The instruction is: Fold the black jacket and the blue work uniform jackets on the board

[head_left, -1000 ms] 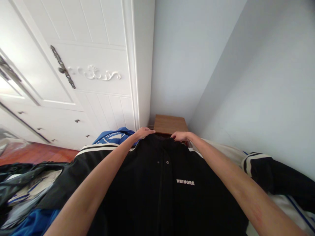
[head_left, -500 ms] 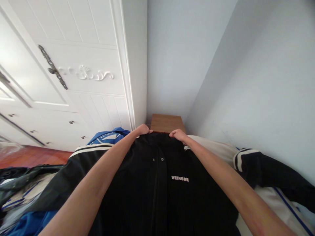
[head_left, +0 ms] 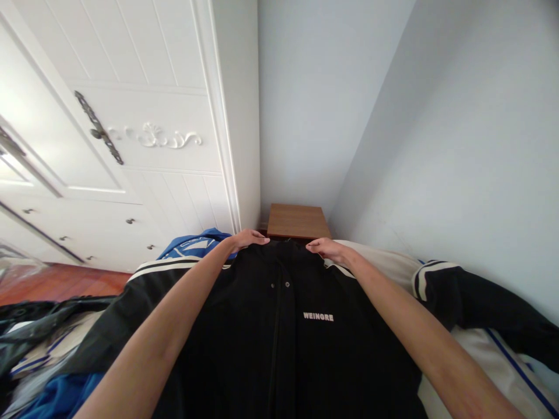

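Black jacket [head_left: 231, 343] is spread front up, collar [head_left: 286, 250] pointed away toward the wooden cabinet [head_left: 298, 220], long axis marked by the placket [head_left: 286, 331]. Collar is pinched at one end by the left hand [head_left: 250, 238], at the other by the right hand [head_left: 329, 249]. Right sleeve [head_left: 476, 299] is laid over pale fabric [head_left: 484, 364], near the grey wall [head_left: 463, 157]. Leftward room is bounded by the white wardrobe [head_left: 174, 198]; red-brown floor [head_left: 82, 279] is exposed between wardrobe and clothes pile [head_left: 43, 343].

A person's left hand [head_left: 248, 238] and right hand [head_left: 329, 248] touch the collar [head_left: 285, 249] of a black jacket [head_left: 236, 337] lettered "WEINGRE," spread near a white wardrobe [head_left: 170, 163].
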The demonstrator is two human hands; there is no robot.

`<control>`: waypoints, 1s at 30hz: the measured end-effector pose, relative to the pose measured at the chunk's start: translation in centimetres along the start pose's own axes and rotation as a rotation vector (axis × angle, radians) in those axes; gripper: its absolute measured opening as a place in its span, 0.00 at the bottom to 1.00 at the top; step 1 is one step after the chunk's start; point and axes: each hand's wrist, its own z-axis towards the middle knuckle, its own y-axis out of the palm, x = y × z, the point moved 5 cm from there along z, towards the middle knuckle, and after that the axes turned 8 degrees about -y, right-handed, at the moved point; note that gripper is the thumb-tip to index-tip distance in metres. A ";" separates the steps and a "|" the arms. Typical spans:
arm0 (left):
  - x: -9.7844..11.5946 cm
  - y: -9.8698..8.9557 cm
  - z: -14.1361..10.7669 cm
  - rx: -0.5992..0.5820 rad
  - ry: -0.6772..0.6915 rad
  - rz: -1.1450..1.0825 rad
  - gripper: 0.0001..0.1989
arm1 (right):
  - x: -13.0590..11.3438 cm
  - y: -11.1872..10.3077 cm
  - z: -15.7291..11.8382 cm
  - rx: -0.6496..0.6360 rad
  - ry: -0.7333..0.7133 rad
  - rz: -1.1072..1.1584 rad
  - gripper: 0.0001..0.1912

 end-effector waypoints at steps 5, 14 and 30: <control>-1.3 0.5 0.5 0.079 -0.015 0.039 0.26 | 1.3 -0.2 1.0 0.290 -0.032 -0.007 0.12; -2.4 0.4 1.2 0.353 0.104 0.165 0.31 | 2.7 0.1 1.3 0.388 -0.084 -0.073 0.08; 6.2 7.1 -2.3 -0.034 0.558 0.494 0.23 | -2.5 1.3 -0.2 0.087 -0.413 -0.344 0.10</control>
